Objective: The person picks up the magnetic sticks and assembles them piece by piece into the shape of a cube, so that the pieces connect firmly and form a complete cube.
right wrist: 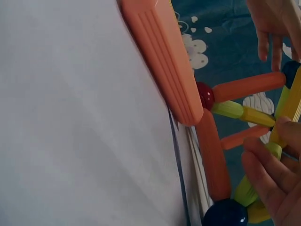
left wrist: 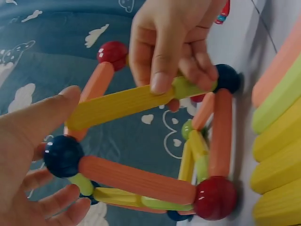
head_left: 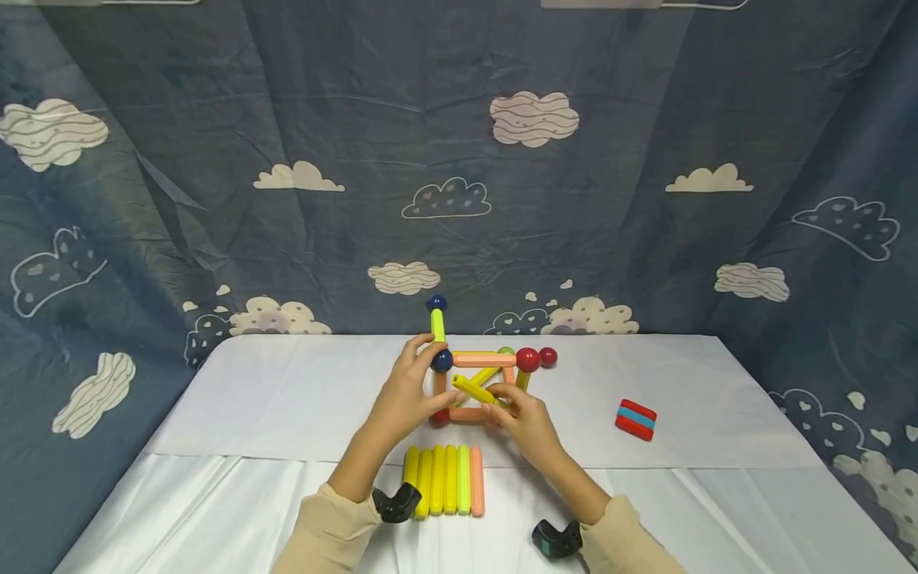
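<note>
A frame of orange, yellow and green toy building sticks joined by balls stands mid-table. My right hand (head_left: 527, 418) pinches a yellow stick (head_left: 473, 389) with a light green end, slanted across the frame's front. In the left wrist view that green end (left wrist: 190, 89) lies by a blue ball (left wrist: 228, 78); whether they touch, I cannot tell. My left hand (head_left: 407, 395) spreads around another blue ball (head_left: 441, 360) at the upper left corner, its thumb near the yellow stick's free end. Above that corner, a green stick (head_left: 438, 325) carries a blue ball (head_left: 436, 303).
A row of yellow, green and orange sticks (head_left: 445, 481) lies in front of the frame. Red and blue pieces (head_left: 636, 420) lie to the right. A red ball (head_left: 548, 357) shows beside the frame's larger red ball (head_left: 527, 359). A patterned cloth (head_left: 445, 119) hangs behind the table.
</note>
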{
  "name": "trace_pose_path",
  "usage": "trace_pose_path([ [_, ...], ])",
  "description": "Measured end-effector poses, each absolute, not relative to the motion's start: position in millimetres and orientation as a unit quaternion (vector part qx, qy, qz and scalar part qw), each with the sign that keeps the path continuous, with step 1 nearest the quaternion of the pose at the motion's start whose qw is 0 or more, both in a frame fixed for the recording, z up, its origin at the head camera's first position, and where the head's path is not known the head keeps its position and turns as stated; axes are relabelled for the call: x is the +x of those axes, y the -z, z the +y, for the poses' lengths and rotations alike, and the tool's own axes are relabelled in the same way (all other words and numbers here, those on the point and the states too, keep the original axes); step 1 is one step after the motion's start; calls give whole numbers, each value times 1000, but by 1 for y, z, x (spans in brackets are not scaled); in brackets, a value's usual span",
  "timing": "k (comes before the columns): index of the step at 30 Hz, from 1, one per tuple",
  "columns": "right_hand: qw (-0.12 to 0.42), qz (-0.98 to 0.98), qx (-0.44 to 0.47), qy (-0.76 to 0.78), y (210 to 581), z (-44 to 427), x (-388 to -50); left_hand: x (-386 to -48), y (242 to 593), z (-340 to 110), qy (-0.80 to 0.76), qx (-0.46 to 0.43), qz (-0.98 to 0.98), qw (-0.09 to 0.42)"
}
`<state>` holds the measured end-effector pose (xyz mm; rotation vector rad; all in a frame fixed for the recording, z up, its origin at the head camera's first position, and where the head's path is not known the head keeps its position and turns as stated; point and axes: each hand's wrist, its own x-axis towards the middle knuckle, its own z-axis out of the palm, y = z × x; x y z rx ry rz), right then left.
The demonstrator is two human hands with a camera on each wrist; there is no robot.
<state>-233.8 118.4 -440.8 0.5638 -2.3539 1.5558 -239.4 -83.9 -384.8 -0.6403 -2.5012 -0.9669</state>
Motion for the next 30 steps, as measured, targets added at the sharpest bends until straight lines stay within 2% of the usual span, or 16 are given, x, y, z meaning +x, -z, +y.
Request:
trace_pose_path([
  [3,140,-812,187,-535,445,117,-239,-243,390,-81,383,-216,-880,179],
  [7,142,-814,179,-534,444,113,-240,-244,395,-78,415,-197,-869,186],
  [14,150,-824,169,-520,442,109,-239,-245,397,-75,429,-182,-861,201],
  [30,158,-832,163,-506,443,105,-241,-245,398,-72,471,-165,-845,193],
])
